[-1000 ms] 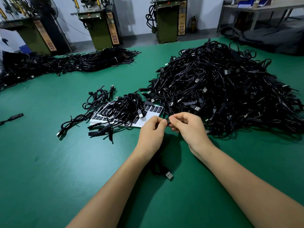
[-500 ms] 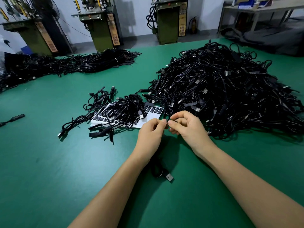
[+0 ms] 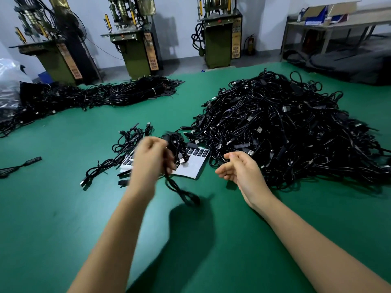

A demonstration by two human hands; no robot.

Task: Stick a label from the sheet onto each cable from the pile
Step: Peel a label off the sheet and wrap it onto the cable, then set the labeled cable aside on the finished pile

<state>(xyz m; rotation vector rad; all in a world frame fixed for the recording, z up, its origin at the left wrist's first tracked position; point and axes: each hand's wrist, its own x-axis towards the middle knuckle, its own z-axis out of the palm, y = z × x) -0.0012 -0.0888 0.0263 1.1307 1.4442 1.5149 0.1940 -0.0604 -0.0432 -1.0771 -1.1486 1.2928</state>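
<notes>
Cable (image 3: 182, 191) dangles from the blurred left hand (image 3: 150, 159), fingers clamped on it; right hand (image 3: 239, 172) loosely spread, empty.

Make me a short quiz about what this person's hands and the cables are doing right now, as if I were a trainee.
1. True or false: the right hand is gripping a cable.
2. Which hand holds the dangling cable? A) left hand B) right hand C) neither
3. Fill in: the label sheet lies on the green table between the small bunch of cables and the big ____ of cables.

Key: 1. False; it is open and empty. 2. A; the left hand is blurred, closed round the cable. 3. pile.
</notes>
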